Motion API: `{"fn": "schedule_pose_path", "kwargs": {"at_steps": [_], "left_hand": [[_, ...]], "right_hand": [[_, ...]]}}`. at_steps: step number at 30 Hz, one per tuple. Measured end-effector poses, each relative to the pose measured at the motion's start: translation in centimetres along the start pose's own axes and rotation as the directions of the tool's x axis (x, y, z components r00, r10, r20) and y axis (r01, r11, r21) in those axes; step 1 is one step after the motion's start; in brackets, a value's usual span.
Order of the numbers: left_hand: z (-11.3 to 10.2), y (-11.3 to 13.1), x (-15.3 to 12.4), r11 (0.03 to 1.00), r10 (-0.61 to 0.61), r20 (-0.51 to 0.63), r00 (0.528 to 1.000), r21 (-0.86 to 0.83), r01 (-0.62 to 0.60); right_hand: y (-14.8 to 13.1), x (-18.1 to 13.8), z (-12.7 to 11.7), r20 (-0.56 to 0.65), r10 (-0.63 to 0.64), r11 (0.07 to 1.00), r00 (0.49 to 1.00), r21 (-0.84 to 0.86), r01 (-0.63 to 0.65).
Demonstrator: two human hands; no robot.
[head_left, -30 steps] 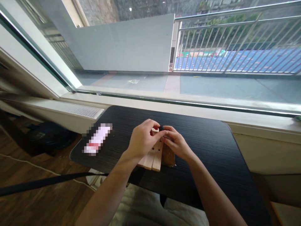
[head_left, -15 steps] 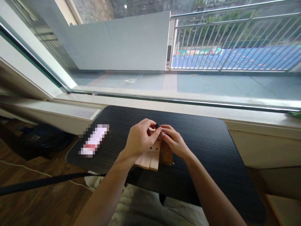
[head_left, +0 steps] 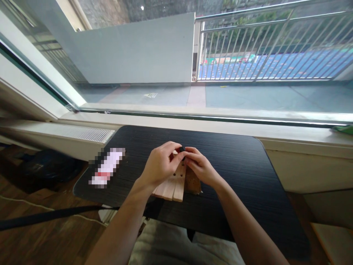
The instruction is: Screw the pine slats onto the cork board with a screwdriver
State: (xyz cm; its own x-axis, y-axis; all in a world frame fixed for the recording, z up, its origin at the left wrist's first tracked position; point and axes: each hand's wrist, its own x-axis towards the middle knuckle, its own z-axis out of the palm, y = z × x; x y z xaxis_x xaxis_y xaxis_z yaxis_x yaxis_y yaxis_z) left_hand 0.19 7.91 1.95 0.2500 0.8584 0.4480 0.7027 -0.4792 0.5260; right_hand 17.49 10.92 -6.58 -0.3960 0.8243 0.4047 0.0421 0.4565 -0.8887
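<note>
Left hand (head_left: 159,163) on small black piece (head_left: 182,149)

Left bare-hand grip (head_left: 160,162), right bare-hand grip (head_left: 200,165) both on small black object (head_left: 182,149), far end of pale slatted wooden board (head_left: 172,188), black wood-grain bench (head_left: 234,173).

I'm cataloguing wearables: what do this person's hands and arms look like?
The left arm and right arm are bare: no sleeve, watch or bracelet shows. The left hand and right hand wear no gloves; small rings can't be ruled out.
</note>
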Motion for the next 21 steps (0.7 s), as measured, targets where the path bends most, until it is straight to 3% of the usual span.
{"fn": "schedule_pose_path", "kwargs": {"at_steps": [21], "left_hand": [[-0.25,0.0,0.0,0.998,-0.043,0.084,0.996,-0.042,0.047]], "right_hand": [[0.12,-0.08,0.23,0.001,-0.011,1.0,1.0,-0.004,0.011]]}}
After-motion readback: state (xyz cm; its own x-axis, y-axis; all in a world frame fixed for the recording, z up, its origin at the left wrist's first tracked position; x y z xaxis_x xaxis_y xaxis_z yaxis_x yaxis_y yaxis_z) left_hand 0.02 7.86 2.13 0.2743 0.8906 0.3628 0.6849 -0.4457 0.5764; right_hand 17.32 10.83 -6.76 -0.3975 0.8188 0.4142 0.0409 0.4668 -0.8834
